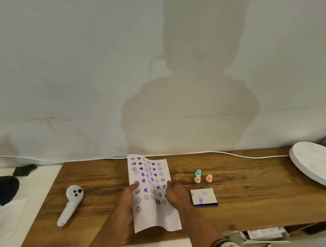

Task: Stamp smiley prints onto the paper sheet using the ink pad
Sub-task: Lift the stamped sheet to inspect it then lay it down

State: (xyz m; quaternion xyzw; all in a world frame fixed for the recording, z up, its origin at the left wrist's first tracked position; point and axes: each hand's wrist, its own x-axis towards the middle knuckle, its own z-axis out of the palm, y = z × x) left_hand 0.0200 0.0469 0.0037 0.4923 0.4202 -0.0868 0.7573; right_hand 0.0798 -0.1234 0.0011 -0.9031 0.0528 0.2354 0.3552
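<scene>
The paper sheet is held at both side edges above the desk: the left hand is closed on its left edge, thumb on top, and the right hand on its right edge, fingers curled over the printed face. Purple smileys and hearts are seen across the wavy sheet. Just right of the right hand lies the closed ink pad. Farther back, three small stamps are stood upright together.
</scene>
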